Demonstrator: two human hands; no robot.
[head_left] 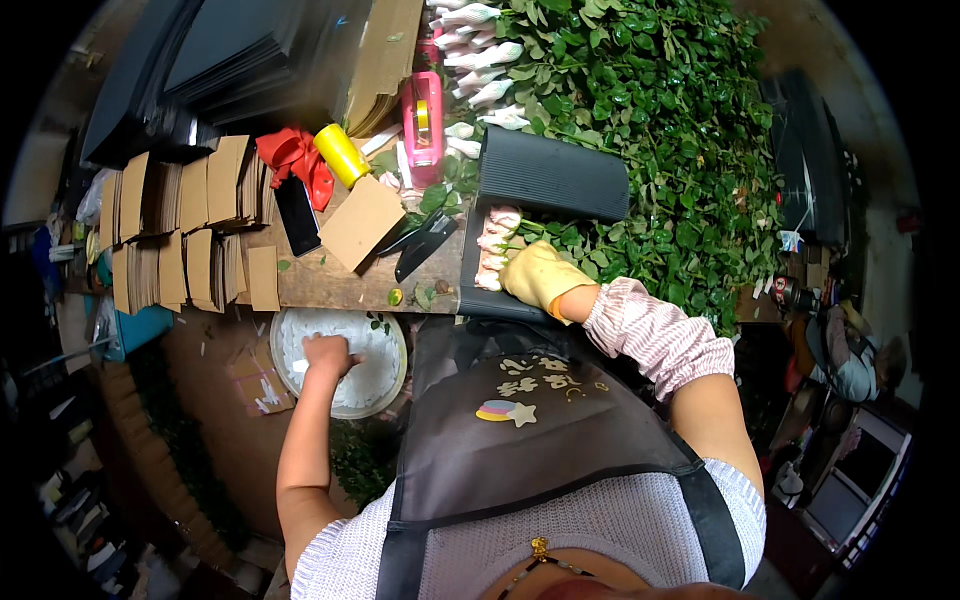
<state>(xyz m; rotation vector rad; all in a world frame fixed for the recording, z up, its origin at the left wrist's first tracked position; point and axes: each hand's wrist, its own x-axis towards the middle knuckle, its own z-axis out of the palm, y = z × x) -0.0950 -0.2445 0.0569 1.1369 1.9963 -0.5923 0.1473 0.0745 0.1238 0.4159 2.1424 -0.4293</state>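
Observation:
My left hand is bare and reaches down into a round white bucket below the table edge, its fingers curled among white contents; what it grips is hidden. My right hand, in a yellow glove with a patterned sleeve guard, rests on a row of pale pink rose buds lying on a black corrugated sheet. Green rose leaves and stems spread from the buds over the table's right side.
Stacks of brown cardboard pieces fill the table's left. A black phone, a red cloth, a yellow cup, a pink tape dispenser and black shears lie mid-table. More wrapped buds sit at the back.

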